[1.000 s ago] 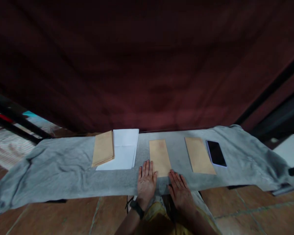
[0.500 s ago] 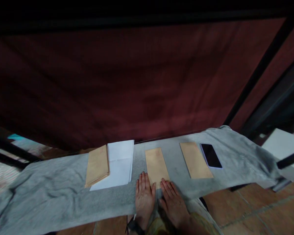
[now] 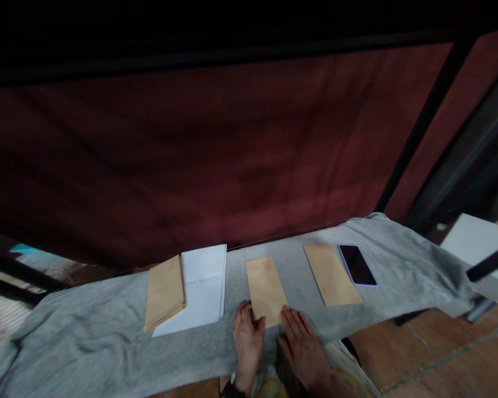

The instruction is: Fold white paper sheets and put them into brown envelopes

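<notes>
- Nearest, left hand [image 3: 248,337]: half-curled at the central envelope's [image 3: 266,284] near-left corner; we can't tell if it pinches.
- Right hand [image 3: 302,342]: open, fairly flat, gripping nothing, fingertips at the near-right edge.
- Central envelope lies at 12 o'clock from our hands. We judge this as steadying or squaring; shifting it calls for light, even contact.
- Farther: white sheets [image 3: 205,287] and envelope stack [image 3: 165,290], 10 o'clock; single envelope [image 3: 332,275], phone [image 3: 357,265], 2 o'clock.
</notes>
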`<act>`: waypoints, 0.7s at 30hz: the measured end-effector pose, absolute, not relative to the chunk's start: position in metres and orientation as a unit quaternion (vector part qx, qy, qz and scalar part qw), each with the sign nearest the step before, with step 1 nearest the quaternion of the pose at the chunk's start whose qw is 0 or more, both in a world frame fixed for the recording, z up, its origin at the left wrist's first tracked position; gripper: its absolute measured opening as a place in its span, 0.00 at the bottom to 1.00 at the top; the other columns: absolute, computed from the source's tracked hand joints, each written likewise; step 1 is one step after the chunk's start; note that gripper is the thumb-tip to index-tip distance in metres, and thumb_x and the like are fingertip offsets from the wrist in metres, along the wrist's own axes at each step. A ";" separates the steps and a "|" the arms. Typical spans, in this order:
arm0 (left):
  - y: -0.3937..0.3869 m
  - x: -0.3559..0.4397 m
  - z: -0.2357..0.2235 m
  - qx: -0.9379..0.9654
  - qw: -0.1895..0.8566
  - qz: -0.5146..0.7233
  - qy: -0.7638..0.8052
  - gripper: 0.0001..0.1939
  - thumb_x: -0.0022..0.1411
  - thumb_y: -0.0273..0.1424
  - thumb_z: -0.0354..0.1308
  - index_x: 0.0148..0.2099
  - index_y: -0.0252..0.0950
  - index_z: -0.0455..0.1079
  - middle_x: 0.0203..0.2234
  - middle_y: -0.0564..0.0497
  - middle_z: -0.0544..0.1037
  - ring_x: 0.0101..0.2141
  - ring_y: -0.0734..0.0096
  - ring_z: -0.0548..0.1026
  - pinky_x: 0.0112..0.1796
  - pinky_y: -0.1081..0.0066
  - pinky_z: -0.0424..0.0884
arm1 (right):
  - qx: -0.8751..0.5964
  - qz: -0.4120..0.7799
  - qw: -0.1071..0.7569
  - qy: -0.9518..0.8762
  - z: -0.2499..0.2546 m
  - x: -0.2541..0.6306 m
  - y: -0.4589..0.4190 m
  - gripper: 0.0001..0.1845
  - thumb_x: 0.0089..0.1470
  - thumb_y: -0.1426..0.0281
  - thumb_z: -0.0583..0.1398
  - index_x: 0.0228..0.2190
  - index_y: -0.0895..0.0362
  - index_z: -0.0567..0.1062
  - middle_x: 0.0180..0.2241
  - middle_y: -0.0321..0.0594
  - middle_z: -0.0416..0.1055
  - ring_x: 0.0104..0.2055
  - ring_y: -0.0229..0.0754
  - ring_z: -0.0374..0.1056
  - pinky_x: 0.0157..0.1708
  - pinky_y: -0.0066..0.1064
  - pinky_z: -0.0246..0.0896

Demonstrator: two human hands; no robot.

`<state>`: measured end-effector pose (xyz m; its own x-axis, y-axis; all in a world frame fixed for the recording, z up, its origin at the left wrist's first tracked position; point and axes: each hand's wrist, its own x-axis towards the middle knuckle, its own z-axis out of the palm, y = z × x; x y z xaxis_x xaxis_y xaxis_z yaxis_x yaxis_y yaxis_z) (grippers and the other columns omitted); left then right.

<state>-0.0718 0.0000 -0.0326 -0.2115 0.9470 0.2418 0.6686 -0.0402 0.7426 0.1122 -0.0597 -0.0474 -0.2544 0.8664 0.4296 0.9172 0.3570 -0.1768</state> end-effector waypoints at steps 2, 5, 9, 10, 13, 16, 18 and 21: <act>0.003 -0.064 -0.022 0.527 0.275 0.462 0.658 0.16 0.50 0.33 0.62 0.43 0.38 0.70 0.43 0.43 0.80 0.47 0.51 0.78 0.50 0.51 0.72 | -0.572 -0.030 0.231 -0.787 -0.044 0.111 -0.058 0.29 0.66 0.63 0.53 0.66 0.56 0.61 0.65 0.44 0.63 0.65 0.47 0.60 0.65 0.43 0.53; 0.004 -0.047 -0.002 0.415 0.443 0.538 0.585 0.17 0.49 0.34 0.63 0.42 0.39 0.67 0.36 0.47 0.80 0.39 0.57 0.80 0.41 0.59 0.76 | -0.587 -0.004 0.239 -0.773 -0.034 0.109 -0.054 0.28 0.65 0.66 0.54 0.64 0.55 0.64 0.63 0.45 0.66 0.63 0.50 0.64 0.61 0.43 0.59; -0.001 -0.021 0.029 0.397 0.507 0.549 0.533 0.20 0.49 0.39 0.68 0.43 0.39 0.69 0.36 0.48 0.81 0.39 0.59 0.80 0.41 0.64 0.75 | -0.624 0.054 0.283 -0.727 -0.018 0.113 -0.046 0.26 0.63 0.74 0.50 0.61 0.55 0.68 0.54 0.48 0.74 0.52 0.49 0.73 0.51 0.40 0.67; -0.003 -0.016 0.036 0.402 0.511 0.545 0.529 0.21 0.50 0.42 0.68 0.44 0.39 0.70 0.38 0.47 0.81 0.41 0.59 0.80 0.41 0.64 0.75 | -0.633 0.084 0.306 -0.706 -0.014 0.115 -0.043 0.26 0.62 0.76 0.48 0.58 0.55 0.71 0.51 0.48 0.76 0.48 0.47 0.74 0.47 0.37 0.69; -0.004 -0.005 0.049 0.404 0.534 0.529 0.522 0.27 0.56 0.51 0.63 0.52 0.39 0.71 0.46 0.44 0.80 0.44 0.59 0.79 0.41 0.65 0.76 | -0.645 0.206 0.415 -0.608 -0.003 0.129 -0.031 0.20 0.65 0.71 0.47 0.44 0.54 0.78 0.39 0.45 0.78 0.37 0.44 0.76 0.38 0.32 0.70; -0.003 -0.003 0.047 0.399 0.556 0.500 0.531 0.31 0.55 0.55 0.62 0.51 0.38 0.72 0.48 0.41 0.79 0.44 0.57 0.80 0.39 0.64 0.76 | -0.625 0.343 0.545 -0.442 0.004 0.150 -0.019 0.22 0.63 0.51 0.53 0.30 0.54 0.75 0.27 0.39 0.75 0.29 0.44 0.74 0.31 0.33 0.71; -0.002 -0.006 0.038 0.399 0.560 0.475 0.550 0.31 0.49 0.55 0.66 0.47 0.37 0.75 0.44 0.41 0.81 0.42 0.56 0.80 0.39 0.63 0.77 | -0.595 0.411 0.608 -0.329 0.006 0.165 -0.013 0.27 0.53 0.42 0.59 0.28 0.54 0.73 0.24 0.37 0.73 0.27 0.44 0.73 0.29 0.34 0.72; -0.004 -0.014 0.021 0.401 0.562 0.445 0.571 0.30 0.43 0.55 0.69 0.41 0.37 0.77 0.38 0.43 0.82 0.39 0.55 0.80 0.38 0.62 0.77 | -0.551 0.467 0.658 -0.211 0.001 0.188 -0.010 0.29 0.39 0.41 0.68 0.24 0.53 0.70 0.23 0.35 0.73 0.28 0.44 0.74 0.32 0.34 0.75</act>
